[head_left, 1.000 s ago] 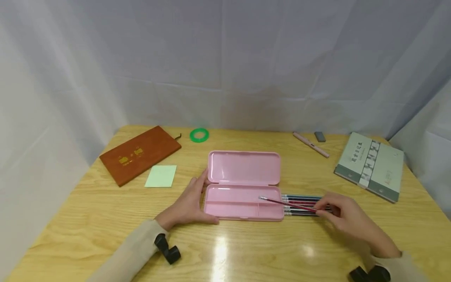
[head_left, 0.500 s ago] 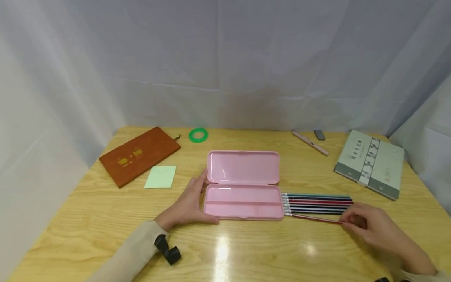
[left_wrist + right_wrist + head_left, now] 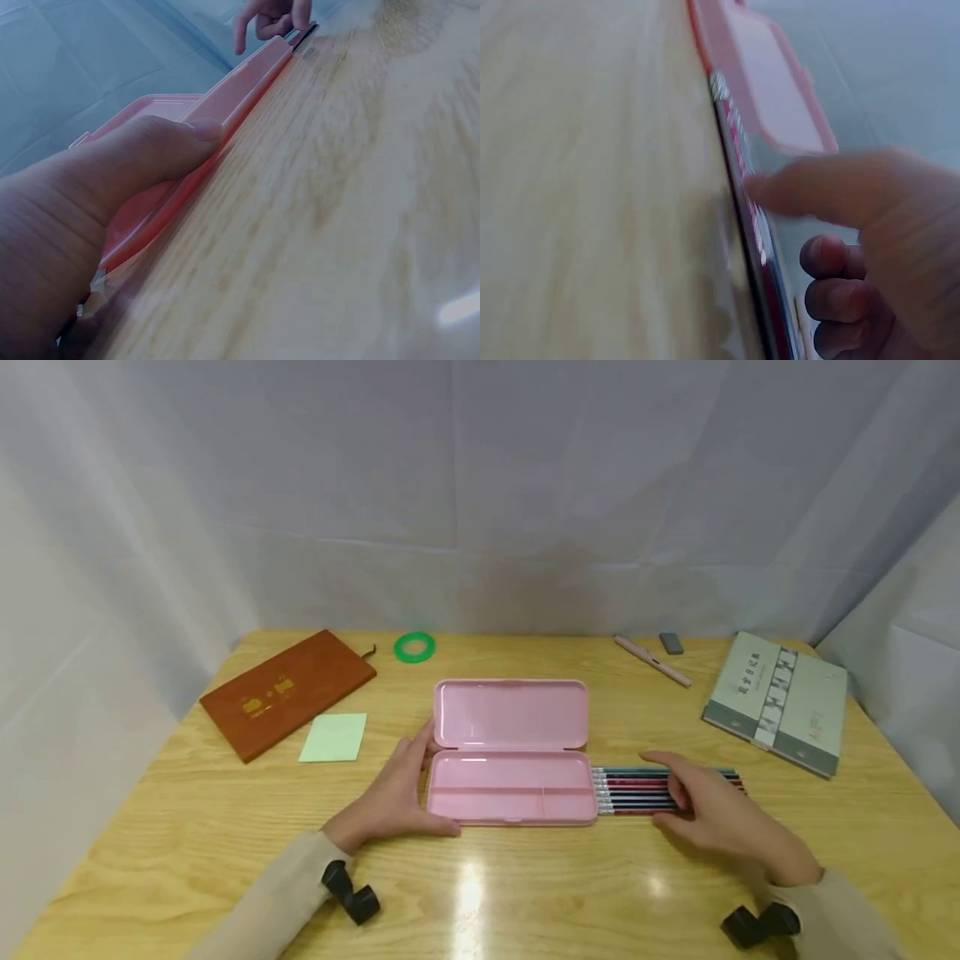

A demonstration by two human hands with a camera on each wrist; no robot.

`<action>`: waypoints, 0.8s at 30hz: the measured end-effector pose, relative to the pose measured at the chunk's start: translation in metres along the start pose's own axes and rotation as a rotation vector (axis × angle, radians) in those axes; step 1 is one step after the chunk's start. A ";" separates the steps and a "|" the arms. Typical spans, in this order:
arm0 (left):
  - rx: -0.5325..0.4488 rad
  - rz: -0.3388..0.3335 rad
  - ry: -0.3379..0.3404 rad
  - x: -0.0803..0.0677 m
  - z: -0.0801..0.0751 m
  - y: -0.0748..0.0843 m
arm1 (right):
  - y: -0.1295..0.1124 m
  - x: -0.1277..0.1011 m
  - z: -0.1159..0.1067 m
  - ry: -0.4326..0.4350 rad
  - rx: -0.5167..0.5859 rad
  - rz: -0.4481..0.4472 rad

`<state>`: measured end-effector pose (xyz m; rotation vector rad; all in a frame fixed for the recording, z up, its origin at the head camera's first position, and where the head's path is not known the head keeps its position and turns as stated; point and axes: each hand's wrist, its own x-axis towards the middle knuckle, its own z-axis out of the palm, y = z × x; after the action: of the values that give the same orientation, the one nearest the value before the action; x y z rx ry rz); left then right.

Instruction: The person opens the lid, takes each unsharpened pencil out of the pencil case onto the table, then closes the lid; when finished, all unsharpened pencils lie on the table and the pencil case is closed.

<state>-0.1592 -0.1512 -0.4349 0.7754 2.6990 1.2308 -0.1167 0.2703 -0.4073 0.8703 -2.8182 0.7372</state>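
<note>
A pink pencil case [image 3: 510, 772] lies with its lid raised in the middle of the table, its compartments bare. My left hand [image 3: 390, 797] holds its left end, thumb along the front wall [image 3: 247, 82] and fingers behind. A row of several pencils [image 3: 626, 793], dark, red and bluish, lies flat against the case's right end, eraser ends toward it. Over the row is my right hand [image 3: 708, 810], thumb at the near side and forefinger stretched to the far side. In the right wrist view the other fingers [image 3: 838, 300] curl; the thumb is blurred near the pencils, contact unclear.
Behind on the wooden table are a green tape roll [image 3: 414, 647], a pale pink pen [image 3: 652, 661] and a grey eraser [image 3: 671, 643]. At left lie a brown notebook [image 3: 288, 693] and green sticky notes [image 3: 333, 737]. A grey-green notebook [image 3: 776, 702] lies at right.
My right hand lowered a red pencil to the near side of the row and let go of it. It then moved left over the row, thumb and forefinger spread. The left hand stayed put.
</note>
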 end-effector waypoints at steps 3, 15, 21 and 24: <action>0.004 0.002 0.005 -0.001 -0.001 0.000 | -0.006 0.017 0.004 -0.007 0.034 0.005; -0.003 0.035 0.041 0.001 0.002 0.000 | -0.012 0.085 0.020 -0.085 0.825 0.272; -0.017 0.022 0.042 -0.001 0.001 0.000 | -0.007 0.079 0.015 -0.074 0.874 0.074; 0.011 0.043 0.027 -0.002 -0.001 -0.001 | -0.008 0.070 0.016 -0.114 0.695 -0.003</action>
<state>-0.1579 -0.1539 -0.4356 0.8280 2.7263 1.2460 -0.1700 0.2210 -0.4015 1.0092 -2.6521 1.7689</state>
